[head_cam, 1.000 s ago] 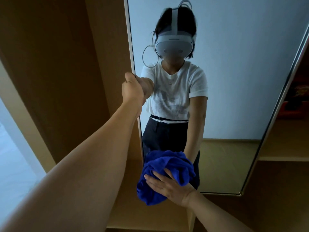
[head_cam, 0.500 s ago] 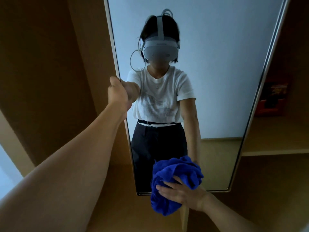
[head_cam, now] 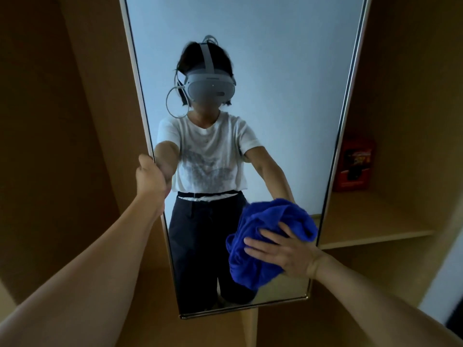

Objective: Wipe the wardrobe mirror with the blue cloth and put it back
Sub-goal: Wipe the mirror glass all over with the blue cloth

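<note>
A left hand (head_cam: 150, 180) is gripping the mirror (head_cam: 250, 71) frame's edge while the right hand (head_cam: 283, 251), fingers spread flat, is pressing the bunched blue cloth (head_cam: 263, 221) low on the glass, where it could slip free.

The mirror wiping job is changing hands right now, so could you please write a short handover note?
Left hand: grips the left edge of the mirror, steadying it.
Right hand: fingers spread, presses the bunched blue cloth flat on the glass, low and near the right edge.
Done: wiping is under way; how much glass is covered cannot be told.
Left: finish wiping, then put the cloth back.
</note>
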A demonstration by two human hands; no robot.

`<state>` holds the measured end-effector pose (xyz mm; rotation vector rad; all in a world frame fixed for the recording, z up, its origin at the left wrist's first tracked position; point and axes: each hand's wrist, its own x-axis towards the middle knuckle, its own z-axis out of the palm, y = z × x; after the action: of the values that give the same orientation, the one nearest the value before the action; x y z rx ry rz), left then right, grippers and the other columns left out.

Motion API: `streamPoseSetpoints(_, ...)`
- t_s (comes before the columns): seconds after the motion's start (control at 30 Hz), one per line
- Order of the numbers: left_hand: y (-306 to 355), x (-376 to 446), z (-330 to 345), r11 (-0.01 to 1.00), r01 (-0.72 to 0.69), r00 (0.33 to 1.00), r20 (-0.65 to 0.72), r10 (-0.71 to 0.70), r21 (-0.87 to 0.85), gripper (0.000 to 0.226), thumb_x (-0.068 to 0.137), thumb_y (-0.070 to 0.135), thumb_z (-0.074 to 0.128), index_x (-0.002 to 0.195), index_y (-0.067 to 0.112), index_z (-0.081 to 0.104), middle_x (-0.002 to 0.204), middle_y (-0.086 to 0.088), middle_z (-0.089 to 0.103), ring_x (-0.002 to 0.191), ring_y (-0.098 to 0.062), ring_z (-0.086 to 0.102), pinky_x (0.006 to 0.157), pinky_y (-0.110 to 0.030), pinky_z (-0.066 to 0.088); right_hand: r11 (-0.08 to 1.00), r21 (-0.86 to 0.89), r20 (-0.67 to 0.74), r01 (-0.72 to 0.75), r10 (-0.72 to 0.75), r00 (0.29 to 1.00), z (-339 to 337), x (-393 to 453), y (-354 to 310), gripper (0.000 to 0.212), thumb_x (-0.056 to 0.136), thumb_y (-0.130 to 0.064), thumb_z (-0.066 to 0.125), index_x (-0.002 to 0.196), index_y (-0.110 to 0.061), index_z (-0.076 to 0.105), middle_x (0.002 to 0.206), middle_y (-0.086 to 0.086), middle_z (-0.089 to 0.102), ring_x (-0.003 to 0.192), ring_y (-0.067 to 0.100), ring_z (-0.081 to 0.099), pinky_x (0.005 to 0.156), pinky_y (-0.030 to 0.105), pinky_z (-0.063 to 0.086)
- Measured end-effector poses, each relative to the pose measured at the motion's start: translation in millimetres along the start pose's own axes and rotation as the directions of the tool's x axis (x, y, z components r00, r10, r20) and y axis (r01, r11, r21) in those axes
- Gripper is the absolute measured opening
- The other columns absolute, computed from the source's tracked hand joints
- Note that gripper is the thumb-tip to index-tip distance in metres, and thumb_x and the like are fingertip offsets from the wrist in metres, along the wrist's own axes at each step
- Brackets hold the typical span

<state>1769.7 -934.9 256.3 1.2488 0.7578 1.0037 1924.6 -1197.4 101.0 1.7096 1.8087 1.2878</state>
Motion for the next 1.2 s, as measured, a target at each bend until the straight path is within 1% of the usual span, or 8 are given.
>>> streamPoseSetpoints(0.13, 4.7, -4.7, -1.4, 0.997, 0.072, 0.997, 0.015, -0.072, -0.02, 0.036, 0.088, 0.04, 0.027, 0.074, 0.018, 0.052, 0.084, -0.005, 0.06, 0.082, -0.022, 0.056, 0.077, -0.035, 0.046, 0.982, -0.018, -0.163, -0.188, 0.183, 0.97, -23.9, 20.7, 46.7, 0.082, 0.075, -0.058, 0.058, 0.145, -0.026, 0.03, 0.153, -0.003, 0.026, 0.134, 0.029, 0.029, 0.112, 0.057, 0.005)
streamPoseSetpoints(0.37, 6.5, -11.4, 0.2, 1.0, 0.017, 0.999, -0.043, -0.016, 0.019, 0.03, 0.093, 0.034, 0.024, 0.079, 0.02, 0.046, 0.073, -0.002, 0.049, 0.065, -0.015, 0.045, 0.054, -0.027, 0.033, 0.839, 0.067, -0.311, -0.54, 0.532, 0.788, -62.8, 42.9, 117.3, 0.084, 0.076, -0.07, 0.045, 0.145, -0.025, 0.03, 0.152, 0.0, 0.026, 0.135, 0.034, 0.025, 0.111, 0.059, 0.007)
streamPoseSetpoints(0.57, 8.2, -10.3, 1.8, 0.996, 0.084, 0.994, -0.069, -0.081, 0.032, 0.034, 0.093, 0.037, 0.024, 0.103, 0.015, 0.048, 0.075, -0.003, 0.05, 0.066, -0.016, 0.046, 0.06, -0.03, 0.035, 0.654, 0.214, -0.378, -0.726, 0.741, 0.556, -80.4, 54.1, 147.8, 0.083, 0.073, -0.065, 0.052, 0.141, -0.02, 0.034, 0.149, 0.004, 0.03, 0.131, 0.036, 0.029, 0.107, 0.062, 0.021)
streamPoseSetpoints(0.73, 8.4, -11.2, 1.8, 0.996, 0.078, 0.994, -0.073, -0.076, 0.03, 0.031, 0.094, 0.035, 0.024, 0.101, 0.014, 0.046, 0.073, -0.003, 0.049, 0.065, -0.016, 0.044, 0.054, -0.029, 0.031, 0.448, 0.442, -0.443, -0.777, 0.862, 0.244, -88.0, 68.0, 161.2, 0.087, 0.075, -0.059, 0.064, 0.14, -0.01, 0.033, 0.146, 0.02, 0.038, 0.131, 0.043, 0.035, 0.111, 0.054, 0.027)
streamPoseSetpoints(0.87, 11.4, -14.9, 2.2, 0.997, 0.073, 0.995, -0.068, -0.072, 0.018, 0.029, 0.095, 0.033, 0.024, 0.102, 0.015, 0.046, 0.073, -0.001, 0.048, 0.063, -0.014, 0.044, 0.052, -0.026, 0.029, 0.177, 0.792, -0.287, -0.585, 0.952, -0.101, -106.4, 74.3, 177.2, 0.084, 0.079, -0.046, 0.069, 0.141, 0.001, 0.035, 0.141, 0.017, 0.046, 0.127, 0.029, 0.047, 0.107, 0.027, 0.035)
streamPoseSetpoints(0.93, 11.3, -14.7, 2.1, 0.997, 0.075, 0.995, -0.071, -0.074, 0.013, 0.028, 0.095, 0.033, 0.024, 0.098, 0.016, 0.046, 0.072, 0.0, 0.047, 0.062, -0.012, 0.042, 0.053, -0.026, 0.03, 0.017, 0.892, -0.117, -0.453, 0.974, -0.194, -112.8, 67.2, 184.5, 0.08, 0.082, -0.041, 0.069, 0.142, -0.003, 0.032, 0.134, 0.008, 0.052, 0.118, 0.018, 0.054, 0.097, 0.018, 0.041)
streamPoseSetpoints(1.07, 8.9, -10.0, 3.7, 0.996, 0.088, 0.993, -0.085, -0.086, 0.019, 0.028, 0.094, 0.033, 0.024, 0.098, 0.016, 0.045, 0.073, 0.001, 0.046, 0.063, -0.012, 0.042, 0.065, -0.03, 0.036, -0.167, 0.9, 0.116, -0.403, 0.982, -0.148, -107.7, 48.7, 176.4, 0.066, 0.086, -0.034, 0.068, 0.139, -0.013, 0.035, 0.117, -0.012, 0.053, 0.1, 0.0, 0.053, 0.082, -0.002, 0.034)
streamPoseSetpoints(1.2, 7.2, -5.6, 2.1, 0.991, 0.129, 0.988, -0.08, -0.131, -0.03, 0.032, 0.09, 0.036, 0.028, 0.101, 0.015, 0.048, 0.075, -0.001, 0.05, 0.066, -0.015, 0.047, 0.067, -0.032, 0.038, -0.371, 0.897, 0.354, -0.239, 0.929, -0.113, -100.2, 36.9, 168.2, 0.055, 0.085, -0.03, 0.069, 0.133, -0.015, 0.046, 0.119, -0.004, 0.06, 0.106, 0.011, 0.059, 0.095, 0.026, 0.046)
